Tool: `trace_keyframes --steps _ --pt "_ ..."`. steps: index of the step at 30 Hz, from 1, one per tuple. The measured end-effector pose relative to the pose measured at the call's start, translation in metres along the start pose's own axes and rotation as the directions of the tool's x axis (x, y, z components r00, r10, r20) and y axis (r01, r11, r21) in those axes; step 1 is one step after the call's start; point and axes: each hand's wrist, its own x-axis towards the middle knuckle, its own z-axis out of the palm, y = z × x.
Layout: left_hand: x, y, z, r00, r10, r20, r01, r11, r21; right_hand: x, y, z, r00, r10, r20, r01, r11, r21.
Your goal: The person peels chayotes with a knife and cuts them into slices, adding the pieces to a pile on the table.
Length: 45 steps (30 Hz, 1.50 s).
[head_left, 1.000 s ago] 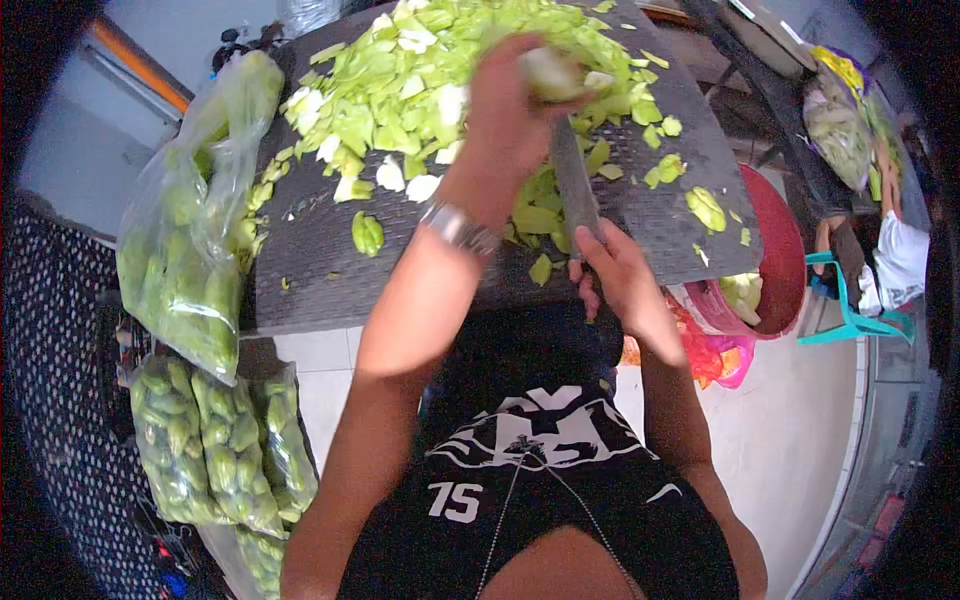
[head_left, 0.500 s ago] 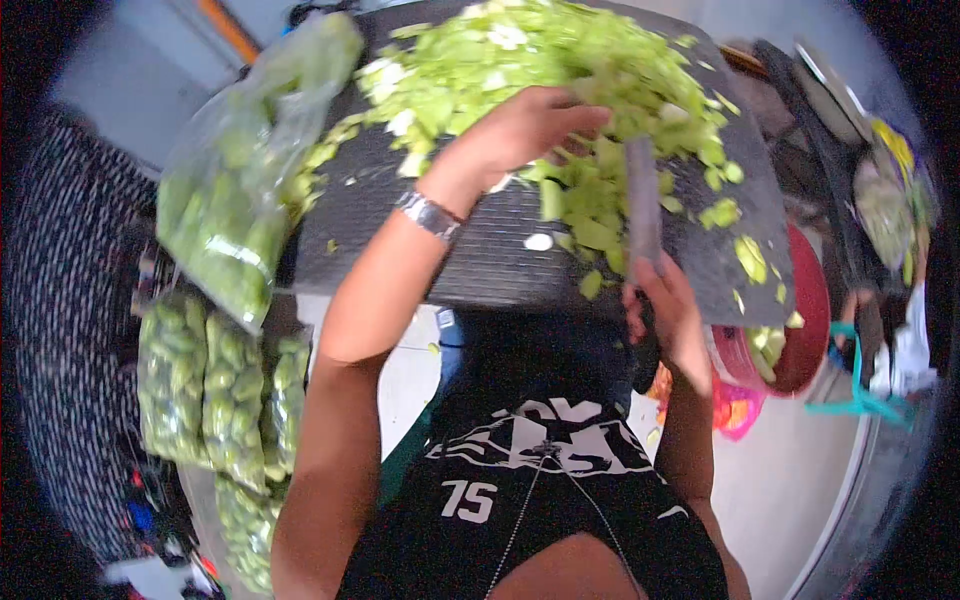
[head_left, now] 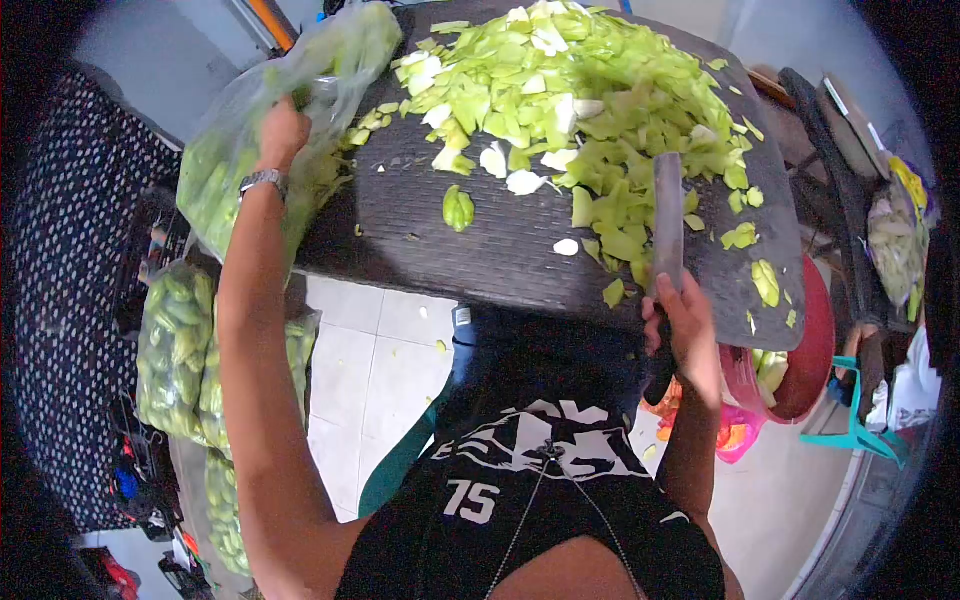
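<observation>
At the left edge of the tabletop (head_left: 420, 255) leans a clear plastic bag (head_left: 222, 195) of green chayotes (head_left: 205, 160), and my left grip (head_left: 285, 130) is at its upper part, fingers bent against the plastic. I cannot tell how far those fingers are closed, or whether they have hold of a chayote. A metal-banded watch (head_left: 263, 180) circles that wrist.

Near the tabletop's front edge, right of the middle, my right grip (head_left: 688, 315) is wrapped around the handle of a knife (head_left: 668, 215), its broad blade pointing away from me, over some loose cut pieces. Beyond and left of the blade spreads a big heap of pale green slices (head_left: 590, 95), with whitish bits among them. One ridged green piece (head_left: 458, 208) lies apart, between the heap and my side of the tabletop.

Below the leaning bag stand more filled bags (head_left: 175, 350). To the right, partly under the tabletop, a red bucket (head_left: 808, 350) holds pale green pieces, and past it is a teal stool (head_left: 855, 435) on the floor.
</observation>
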Motion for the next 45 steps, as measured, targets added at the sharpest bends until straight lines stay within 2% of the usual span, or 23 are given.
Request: trace_keyframes --steps 1,4,7,9,11,13,14,16,19,23,26,29,31,32,34,36,37,39,41,43,45 --pt "0.002 0.005 0.001 0.999 -0.034 -0.018 0.035 0.996 0.079 -0.001 0.002 -0.001 1.000 -0.005 0.011 0.005 1.000 0.007" --pt "0.021 0.000 0.025 0.985 -0.171 0.007 0.168 0.972 0.163 0.001 0.003 -0.004 0.999 -0.031 0.035 0.030 0.999 0.027" --pt "0.045 -0.012 0.036 0.908 -0.166 0.385 0.021 0.936 0.352 0.001 0.004 -0.006 0.998 -0.037 0.042 0.035 0.998 0.043" --pt "0.036 -0.006 0.022 0.943 -0.143 0.300 0.097 0.982 0.163 0.002 0.001 -0.004 0.999 -0.020 0.035 0.019 0.999 0.033" --pt "0.048 -0.021 0.042 0.955 -0.122 0.270 0.121 0.992 0.019 0.004 -0.002 -0.004 0.999 -0.008 0.046 0.007 1.000 0.019" --pt "0.094 -0.094 0.113 0.953 -0.095 0.288 0.119 0.991 -0.067 0.006 -0.004 -0.003 0.998 0.007 0.056 -0.007 1.000 0.005" --pt "0.107 -0.109 0.133 0.947 -0.134 0.293 0.179 0.975 -0.132 0.006 -0.005 -0.002 0.998 0.017 0.057 -0.017 1.000 0.001" --pt "0.112 -0.101 0.145 0.941 -0.163 0.296 0.277 0.874 -0.399 0.009 -0.007 -0.002 0.999 0.024 0.042 -0.024 1.000 -0.008" --pt "0.111 -0.100 0.164 0.951 -0.189 0.244 0.293 0.804 -0.518 0.012 -0.010 0.001 0.999 0.042 0.015 -0.042 0.999 -0.030" --pt "0.110 -0.127 0.188 0.948 -0.218 0.231 0.313 0.764 -0.564 0.013 -0.013 -0.002 0.999 0.047 0.026 -0.045 0.997 -0.061" --pt "0.119 -0.153 0.203 0.943 -0.192 0.271 0.308 0.811 -0.497 0.012 -0.014 -0.004 0.996 0.078 0.046 -0.074 0.994 -0.077" --pt "0.090 -0.040 0.078 0.919 -0.004 0.394 0.141 0.936 -0.321 0.014 -0.016 -0.004 0.994 0.098 0.053 -0.093 0.993 -0.078" --pt "0.109 -0.019 0.069 0.858 -0.010 0.513 -0.042 0.995 0.091 0.015 -0.017 -0.003 0.992 0.116 0.057 -0.112 0.991 -0.069" --pt "0.113 -0.010 0.067 0.819 -0.031 0.573 -0.160 0.946 0.281 0.013 -0.019 -0.004 0.989 0.135 0.061 -0.131 0.989 -0.065" --pt "0.099 0.015 0.035 0.788 -0.131 0.601 -0.040 0.964 0.262 0.013 -0.021 -0.006 0.990 0.124 0.067 -0.120 0.991 -0.056" --pt "0.108 0.015 0.049 0.801 -0.190 0.568 0.101 0.978 0.184 0.011 -0.016 -0.005 0.993 0.095 0.077 -0.092 0.995 -0.040" --pt "0.122 -0.015 0.086 0.825 -0.215 0.523 0.182 0.977 0.115 0.011 -0.013 -0.006 0.994 0.086 0.071 -0.083 0.995 -0.045" --pt "0.121 -0.016 0.099 0.828 -0.180 0.531 0.107 0.980 0.165 0.010 -0.009 -0.006 0.994 0.082 0.075 -0.078 0.995 -0.061" --pt "0.112 0.024 0.055 0.782 -0.083 0.618 -0.200 0.905 0.375 0.010 -0.011 -0.005 0.995 0.075 0.065 -0.074 0.997 -0.013" --pt "0.096 0.033 0.051 0.848 0.183 0.497 -0.331 0.916 0.228 0.010 -0.015 -0.005 0.993 0.087 0.086 -0.089 0.996 0.027" --pt "0.073 0.056 0.028 0.895 0.290 0.340 -0.362 0.916 0.173 0.012 -0.027 -0.007 0.987 0.109 0.122 -0.115 0.992 0.049"
